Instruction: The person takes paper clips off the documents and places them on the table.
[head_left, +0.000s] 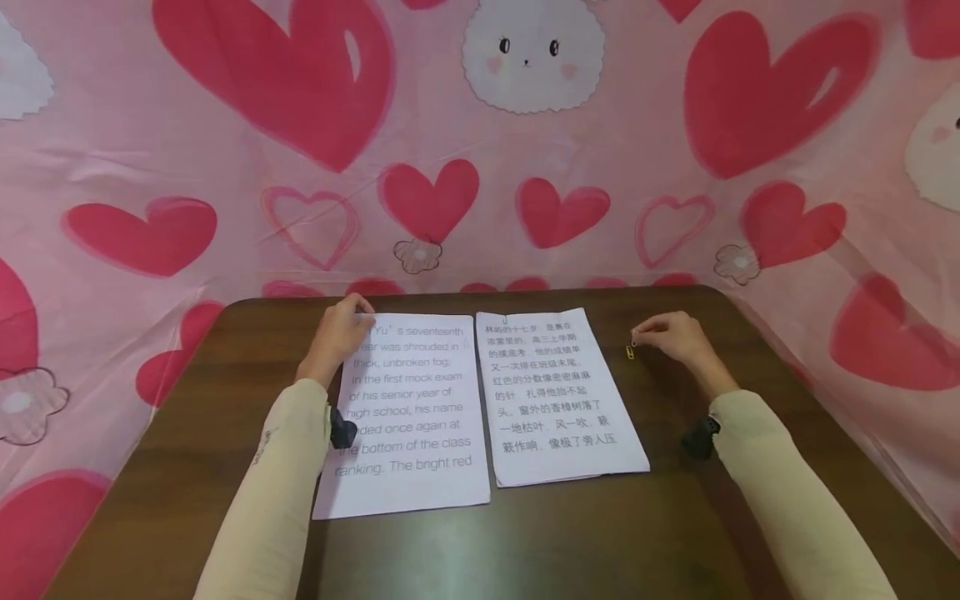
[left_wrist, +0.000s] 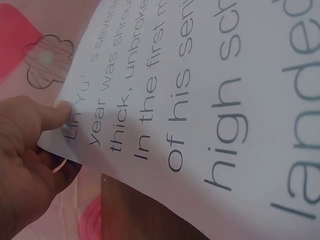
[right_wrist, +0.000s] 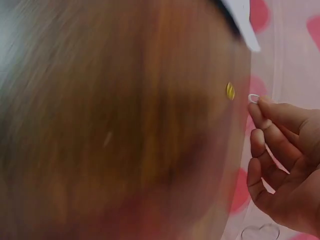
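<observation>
My left hand (head_left: 341, 335) pinches the top left corner of a white sheet printed in English (head_left: 408, 400). In the left wrist view the thumb of this hand (left_wrist: 30, 150) lies on top and the fingers are beneath. Between thumb and fingertip, my right hand (head_left: 678, 335) pinches a small white paper clip (right_wrist: 254, 98). A yellow paper clip (head_left: 630, 352) lies on the table just below that hand. To the right of the English sheet lies a stack printed in Chinese (head_left: 558, 400), with a clip (head_left: 506, 319) at its top edge.
Both papers lie on a dark brown wooden table (head_left: 570, 542). Its back edge meets a pink cloth backdrop (head_left: 487, 142) with red hearts, which also hangs along the sides. A dark band (head_left: 701, 437) sits at the right wrist.
</observation>
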